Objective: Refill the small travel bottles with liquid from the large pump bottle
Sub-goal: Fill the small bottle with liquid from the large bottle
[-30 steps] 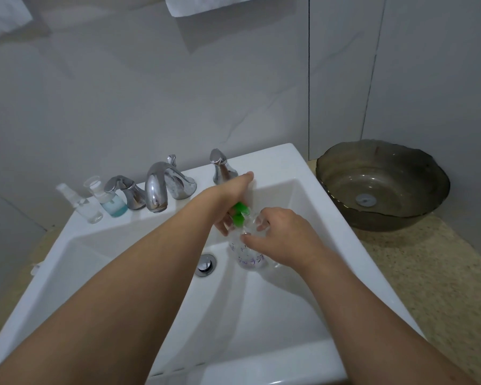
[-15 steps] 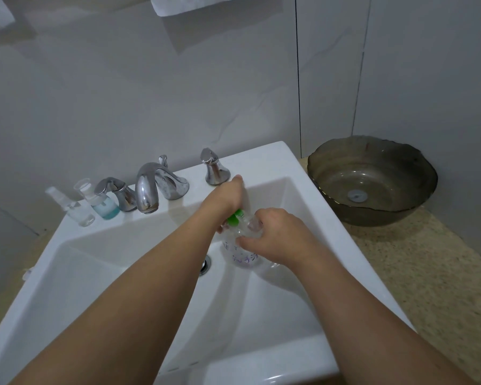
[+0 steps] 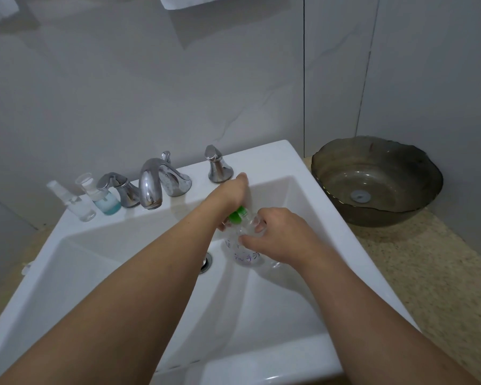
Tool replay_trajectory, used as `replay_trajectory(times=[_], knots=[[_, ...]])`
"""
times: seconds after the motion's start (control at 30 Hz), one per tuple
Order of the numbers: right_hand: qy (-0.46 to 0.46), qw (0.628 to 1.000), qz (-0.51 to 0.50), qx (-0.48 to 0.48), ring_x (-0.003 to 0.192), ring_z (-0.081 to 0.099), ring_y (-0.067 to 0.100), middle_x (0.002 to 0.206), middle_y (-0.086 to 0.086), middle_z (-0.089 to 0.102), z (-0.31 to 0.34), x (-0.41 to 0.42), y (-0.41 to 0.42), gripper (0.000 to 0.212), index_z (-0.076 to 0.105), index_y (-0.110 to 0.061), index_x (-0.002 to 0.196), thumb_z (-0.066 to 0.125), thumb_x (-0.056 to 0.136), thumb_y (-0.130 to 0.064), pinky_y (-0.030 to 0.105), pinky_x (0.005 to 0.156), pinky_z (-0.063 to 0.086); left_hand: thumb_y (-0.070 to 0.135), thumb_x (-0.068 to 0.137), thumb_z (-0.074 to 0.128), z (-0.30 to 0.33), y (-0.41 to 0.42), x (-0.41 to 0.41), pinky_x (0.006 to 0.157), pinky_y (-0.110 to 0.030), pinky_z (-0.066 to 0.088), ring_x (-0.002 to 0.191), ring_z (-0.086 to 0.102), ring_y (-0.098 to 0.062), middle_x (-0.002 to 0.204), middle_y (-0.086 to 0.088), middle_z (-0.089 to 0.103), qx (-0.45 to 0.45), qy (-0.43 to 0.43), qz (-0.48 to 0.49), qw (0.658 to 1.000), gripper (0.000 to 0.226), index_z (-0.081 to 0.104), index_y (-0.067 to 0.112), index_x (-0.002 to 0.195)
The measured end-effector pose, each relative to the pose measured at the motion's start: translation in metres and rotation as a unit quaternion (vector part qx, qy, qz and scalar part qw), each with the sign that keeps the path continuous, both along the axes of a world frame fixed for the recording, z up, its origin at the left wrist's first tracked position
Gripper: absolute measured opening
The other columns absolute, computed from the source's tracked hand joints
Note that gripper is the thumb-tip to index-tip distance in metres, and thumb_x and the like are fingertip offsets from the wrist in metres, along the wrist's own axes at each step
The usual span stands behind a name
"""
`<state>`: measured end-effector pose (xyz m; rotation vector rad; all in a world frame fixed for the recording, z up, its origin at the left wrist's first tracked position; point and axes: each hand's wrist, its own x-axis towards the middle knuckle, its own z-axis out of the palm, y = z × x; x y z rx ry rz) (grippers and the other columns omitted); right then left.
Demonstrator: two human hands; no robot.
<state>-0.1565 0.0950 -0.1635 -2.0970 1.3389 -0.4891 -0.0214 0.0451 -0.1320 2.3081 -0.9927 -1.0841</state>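
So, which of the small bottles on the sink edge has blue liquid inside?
The bottle with blue liquid, right beside the left tap handle. The spray bottle to its left looks clear.

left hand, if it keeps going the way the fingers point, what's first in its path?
Probably the sink's back ledge just right of the right faucet handle; the left hand points up and back over the pump bottle. Depth is unclear.

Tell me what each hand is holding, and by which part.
Both hold the clear pump bottle over the sink: the left hand grips its green pump top, the right hand its upper body.
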Motion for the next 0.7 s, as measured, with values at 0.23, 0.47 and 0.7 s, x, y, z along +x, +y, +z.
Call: replay_trajectory(times=[0.23, 0.47, 0.7], knots=[[-0.008, 1.000, 0.006, -0.025, 0.091, 0.060, 0.017, 0.101, -0.007, 0.060, -0.003, 0.000, -0.002, 0.038, 0.057, -0.022, 0.100, 0.066, 0.079, -0.053, 0.034, 0.079, 0.050, 0.077, 0.090, 0.027, 0.003, -0.008, 0.009, 0.103, -0.057, 0.048, 0.110, 0.064, -0.047, 0.122, -0.024, 0.065, 0.053, 0.033, -0.016, 0.998, 0.090, 0.053, 0.003, 0.134], [0.011, 0.999, 0.007, -0.043, 0.092, 0.057, 0.015, 0.099, -0.009, 0.055, -0.007, 0.000, -0.004, 0.036, 0.053, -0.023, 0.098, 0.064, 0.081, -0.053, 0.030, 0.073, 0.041, 0.068, 0.095, 0.025, 0.004, -0.006, 0.003, 0.099, -0.055, 0.051, 0.103, 0.064, -0.045, 0.114, -0.025, 0.066, 0.040, 0.001, -0.008, 0.999, 0.078, 0.055, 0.001, 0.123], [0.052, 0.998, 0.016, -0.040, 0.096, 0.058, 0.020, 0.105, -0.004, 0.058, -0.007, 0.001, -0.002, 0.038, 0.050, -0.022, 0.099, 0.062, 0.083, -0.055, 0.032, 0.077, 0.044, 0.034, 0.098, 0.022, -0.002, -0.002, -0.003, 0.095, -0.059, 0.053, 0.101, 0.067, -0.048, 0.112, -0.030, 0.068, -0.001, -0.022, -0.018, 1.000, 0.057, 0.061, -0.003, 0.116]])
